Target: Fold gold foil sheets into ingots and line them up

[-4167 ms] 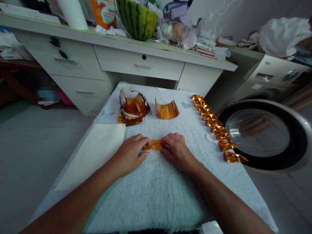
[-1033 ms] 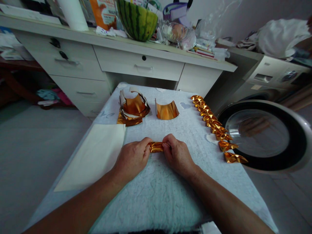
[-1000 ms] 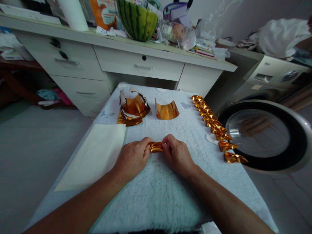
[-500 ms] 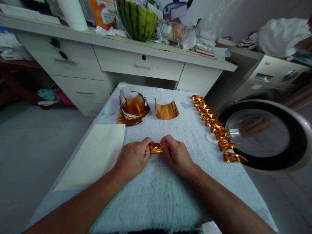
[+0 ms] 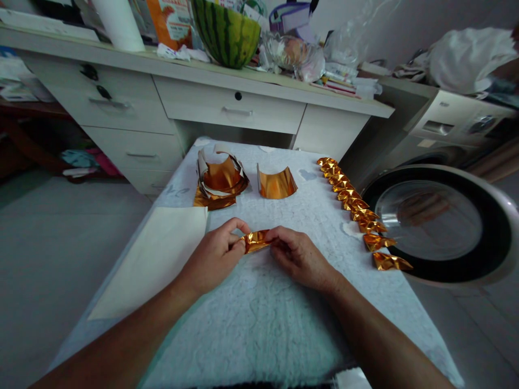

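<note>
Between my two hands, low over the cloth-covered table (image 5: 259,319), is a small folded piece of gold foil paper (image 5: 256,241). My left hand (image 5: 217,251) pinches its left end between thumb and fingers. On the right end, the fingertips of my right hand (image 5: 300,254) are closed; the thumb is partly hidden beneath. Beyond my hands lies a single curled gold foil sheet (image 5: 278,184). To its left sits a loose stack of curled gold foil sheets (image 5: 221,178). Folded gold foil pieces (image 5: 352,205) form a row along the table's right edge.
A pale paper sheet (image 5: 154,259) lies at the table's left side. Behind stands a white drawer desk (image 5: 239,111) bearing a cut watermelon (image 5: 227,35) and clutter. On the right, a washing machine's open round door (image 5: 438,224) reaches close to the table edge.
My left hand has loosened and shifted slightly left, its index finger lifted, so more of the folded foil shows. The foil is tilted a little. The other foil pieces have stayed put.
</note>
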`<action>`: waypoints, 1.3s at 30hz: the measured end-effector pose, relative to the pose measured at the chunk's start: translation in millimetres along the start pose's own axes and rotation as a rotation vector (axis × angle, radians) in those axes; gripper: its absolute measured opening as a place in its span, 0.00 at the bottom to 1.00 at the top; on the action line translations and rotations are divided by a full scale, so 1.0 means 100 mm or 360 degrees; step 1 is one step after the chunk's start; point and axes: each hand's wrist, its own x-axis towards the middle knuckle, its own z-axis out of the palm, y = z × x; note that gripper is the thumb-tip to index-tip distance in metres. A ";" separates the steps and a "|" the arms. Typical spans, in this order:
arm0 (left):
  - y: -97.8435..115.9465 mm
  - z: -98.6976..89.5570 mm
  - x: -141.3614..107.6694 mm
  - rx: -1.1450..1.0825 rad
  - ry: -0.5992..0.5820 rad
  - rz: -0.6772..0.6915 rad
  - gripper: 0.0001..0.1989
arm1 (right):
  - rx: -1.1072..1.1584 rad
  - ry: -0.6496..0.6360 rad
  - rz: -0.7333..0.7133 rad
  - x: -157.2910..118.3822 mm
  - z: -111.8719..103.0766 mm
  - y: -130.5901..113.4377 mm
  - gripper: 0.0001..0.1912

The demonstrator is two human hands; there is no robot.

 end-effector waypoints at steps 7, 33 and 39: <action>0.01 -0.06 -0.05 -0.0192 -0.0045 0.0174 0.09 | 0.0125 0.0258 0.0033 0.01 -0.13 0.05 0.03; -0.06 -0.09 0.01 -0.0995 -0.0344 -0.0047 0.09 | 0.1382 -0.0110 0.0373 -0.02 -0.23 0.07 0.12; -0.03 -0.08 -0.01 -0.1126 -0.0397 -0.0140 0.12 | 0.1473 -0.0102 0.0413 -0.02 -0.19 0.12 0.14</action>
